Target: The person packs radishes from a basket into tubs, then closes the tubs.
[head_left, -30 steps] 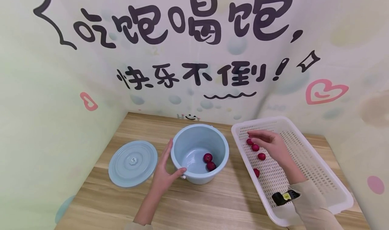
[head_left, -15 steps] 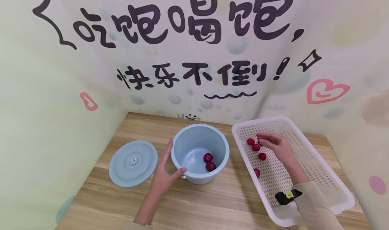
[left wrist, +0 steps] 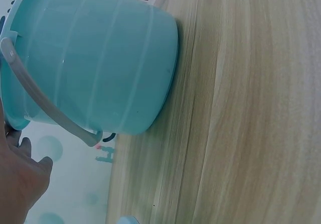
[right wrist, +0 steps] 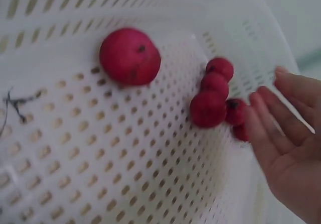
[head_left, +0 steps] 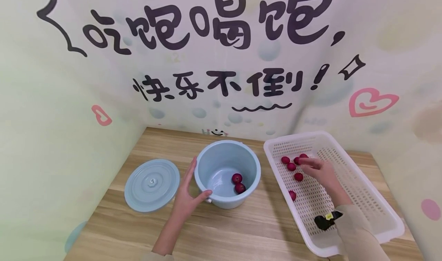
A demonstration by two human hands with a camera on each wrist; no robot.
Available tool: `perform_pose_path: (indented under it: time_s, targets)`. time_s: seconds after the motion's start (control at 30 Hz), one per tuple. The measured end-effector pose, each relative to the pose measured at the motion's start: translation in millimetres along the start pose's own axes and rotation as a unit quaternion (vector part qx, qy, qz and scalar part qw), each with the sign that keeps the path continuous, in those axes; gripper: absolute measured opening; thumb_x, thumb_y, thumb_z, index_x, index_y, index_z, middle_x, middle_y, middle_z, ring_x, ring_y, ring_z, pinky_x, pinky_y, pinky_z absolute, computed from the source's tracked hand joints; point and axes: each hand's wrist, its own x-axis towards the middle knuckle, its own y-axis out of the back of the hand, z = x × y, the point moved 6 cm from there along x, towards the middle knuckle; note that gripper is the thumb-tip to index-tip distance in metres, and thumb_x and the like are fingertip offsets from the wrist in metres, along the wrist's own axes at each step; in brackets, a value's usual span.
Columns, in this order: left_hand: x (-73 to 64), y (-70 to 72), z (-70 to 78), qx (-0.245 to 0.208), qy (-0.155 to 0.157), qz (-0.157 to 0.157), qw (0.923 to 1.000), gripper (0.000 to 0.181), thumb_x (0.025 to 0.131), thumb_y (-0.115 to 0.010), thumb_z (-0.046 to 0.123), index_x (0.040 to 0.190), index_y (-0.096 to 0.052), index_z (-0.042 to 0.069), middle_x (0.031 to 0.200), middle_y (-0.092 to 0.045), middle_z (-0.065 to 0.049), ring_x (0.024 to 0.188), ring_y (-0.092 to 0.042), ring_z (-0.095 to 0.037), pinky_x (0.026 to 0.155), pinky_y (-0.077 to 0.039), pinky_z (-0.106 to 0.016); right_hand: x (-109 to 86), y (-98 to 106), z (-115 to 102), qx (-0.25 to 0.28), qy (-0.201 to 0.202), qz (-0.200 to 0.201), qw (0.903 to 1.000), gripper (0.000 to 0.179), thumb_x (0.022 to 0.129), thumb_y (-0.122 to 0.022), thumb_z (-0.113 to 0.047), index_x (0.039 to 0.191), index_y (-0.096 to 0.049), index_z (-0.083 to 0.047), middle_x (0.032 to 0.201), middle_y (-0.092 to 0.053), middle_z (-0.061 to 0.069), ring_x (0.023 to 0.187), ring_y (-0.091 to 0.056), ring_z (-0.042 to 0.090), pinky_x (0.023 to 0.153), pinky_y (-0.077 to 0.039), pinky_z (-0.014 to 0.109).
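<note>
My left hand (head_left: 186, 199) rests against the light blue bucket (head_left: 228, 204), fingers straight along its outer left side and thumb at the front rim. Two small round dark red fruits (head_left: 239, 188) lie on the bucket's floor. My right hand (head_left: 321, 173) hovers in the white perforated basket (head_left: 381, 230), its fingertips right by a cluster of red fruits (head_left: 291, 167) near the far left corner. In the right wrist view its fingers are extended, close to the fruits (right wrist: 208, 108), with nothing between them. One red fruit (right wrist: 129, 57) lies apart from the cluster.
A round light blue lid (head_left: 152, 185) lies on the wood-grain table (head_left: 221, 236) left of the bucket. The bucket's pale handle (left wrist: 45, 101) hangs down its side. A printed cloth wall (head_left: 193, 115) stands behind the table and along both sides.
My right hand has shifted to the right, away from the basket's left wall. Fruits it covered before now show beside its fingertips. My left hand stays at the bucket.
</note>
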Motion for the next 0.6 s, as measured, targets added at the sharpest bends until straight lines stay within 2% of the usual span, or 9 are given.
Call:
perform_pose_path:
  time_s: [0.03, 0.13, 0.2, 0.4, 0.6]
  targets:
    - [-0.2, -0.1, 0.5, -0.001, 0.001, 0.000, 1.0000, 0.104, 0.077, -0.086, 0.028, 0.159, -0.023, 0.027, 0.167, -0.023, 0.002, 0.154, -0.022, -0.032, 0.121, -0.025, -0.063, 0.3, -2.7, 5.0, -0.009, -0.008, -0.027, 0.9996, 0.049, 0.097, -0.065, -0.027, 0.135, -0.058, 0.003, 0.132, -0.065, 0.022, 0.095, -0.058, -0.014, 0.081, -0.051, 0.011]
    - [-0.1, -0.9, 0.8, -0.003, 0.002, 0.000, 1.0000, 0.104, 0.077, -0.086, 0.027, 0.159, -0.023, 0.027, 0.167, -0.023, 0.002, 0.154, -0.022, -0.032, 0.121, -0.024, -0.062, 0.2, -10.0, 19.4, -0.018, -0.025, -0.103, 0.9942, 0.051, 0.096, -0.067, -0.020, 0.136, -0.054, 0.009, 0.130, -0.064, 0.028, 0.095, -0.060, -0.012, 0.081, -0.053, 0.014]
    - [-0.1, -1.9, 0.5, -0.003, 0.003, 0.000, 1.0000, 0.103, 0.077, -0.086, 0.028, 0.159, -0.023, 0.028, 0.167, -0.023, 0.002, 0.154, -0.022, -0.032, 0.121, -0.025, -0.063, 0.3, -11.5, 26.9, -0.009, -0.034, -0.126, 0.9914, 0.052, 0.093, -0.069, -0.016, 0.135, -0.054, 0.011, 0.126, -0.066, 0.027, 0.093, -0.062, -0.010, 0.080, -0.054, 0.014]
    - [-0.6, -2.5, -1.3, 0.001, -0.001, 0.004, 1.0000, 0.104, 0.077, -0.086, 0.027, 0.159, -0.024, 0.026, 0.167, -0.024, 0.001, 0.154, -0.023, -0.033, 0.120, -0.025, -0.063, 2.1, -13.4, 31.9, -0.003, -0.041, -0.109, 0.9932, 0.051, 0.089, -0.074, -0.014, 0.130, -0.058, 0.011, 0.118, -0.071, 0.024, 0.089, -0.064, -0.009, 0.078, -0.053, 0.012]
    - [0.1, -1.2, -1.9, -0.003, 0.008, 0.002, 1.0000, 0.103, 0.077, -0.086, 0.026, 0.160, -0.024, 0.025, 0.167, -0.023, -0.001, 0.154, -0.022, -0.032, 0.120, -0.024, -0.064, 1.7, -13.7, 32.1, -0.054, -0.060, -0.082, 0.9934, 0.045, 0.089, -0.075, -0.021, 0.127, -0.065, 0.002, 0.114, -0.075, 0.016, 0.091, -0.063, -0.005, 0.077, -0.050, 0.014]
